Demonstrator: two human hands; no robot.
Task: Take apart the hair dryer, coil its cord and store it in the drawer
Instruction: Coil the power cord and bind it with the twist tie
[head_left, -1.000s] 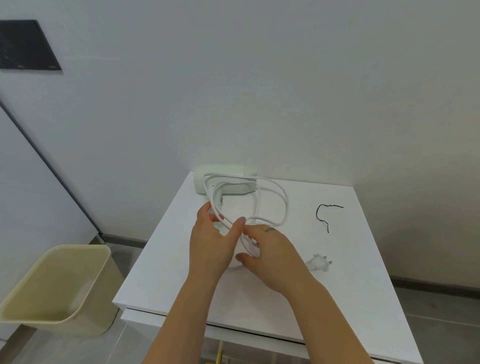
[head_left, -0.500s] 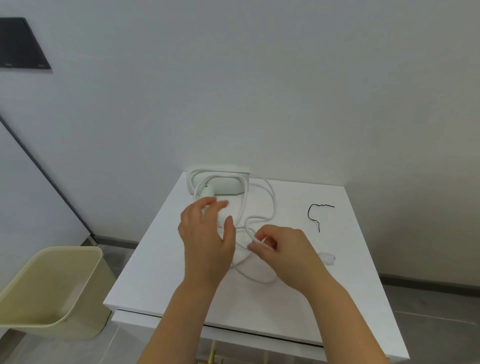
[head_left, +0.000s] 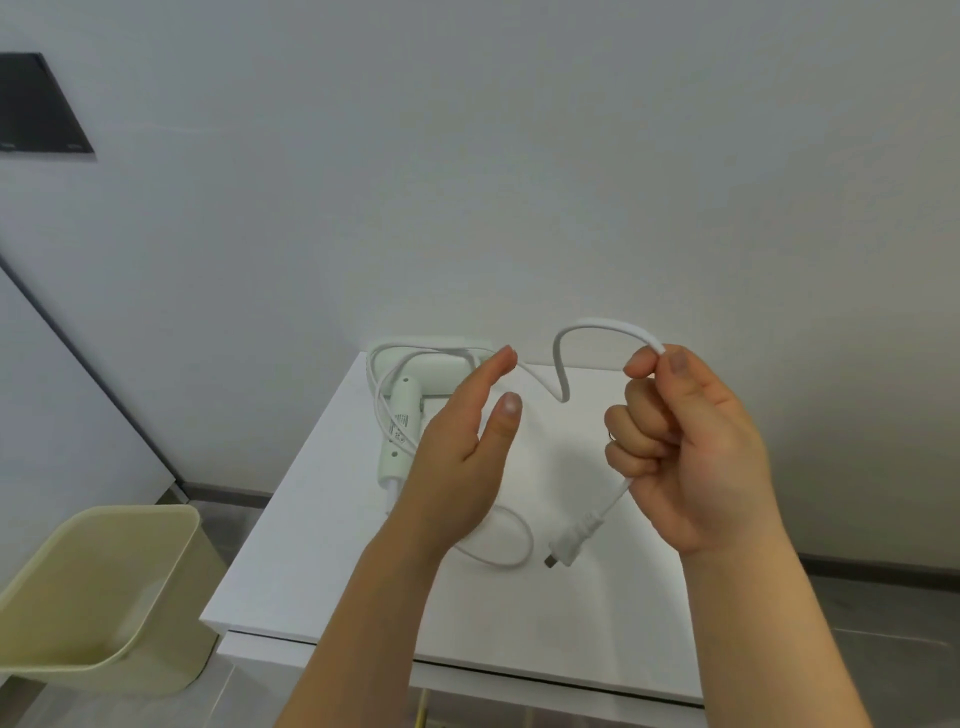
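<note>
The pale green hair dryer (head_left: 410, 410) lies at the back left of the white table (head_left: 291, 561), handle pointing toward me. Its white cord (head_left: 558, 364) loops over the dryer, passes behind my left hand and rises to my right hand. My right hand (head_left: 685, 441) is raised above the table, fist closed on the cord near its end. The plug (head_left: 571, 543) dangles below that fist. My left hand (head_left: 462, 457) is held upright, fingers apart, with the cord running behind its fingertips. Another loop of cord (head_left: 514, 551) rests on the table under my hands.
A pale yellow bin (head_left: 98, 597) stands on the floor left of the table. The table is backed against a white wall. A narrow gap shows under the tabletop's front edge (head_left: 467, 670), likely the drawer front.
My right hand has lifted off the table with the cord end, so the plug now hangs from it. My left hand has opened and risen. The coil has spread out.
</note>
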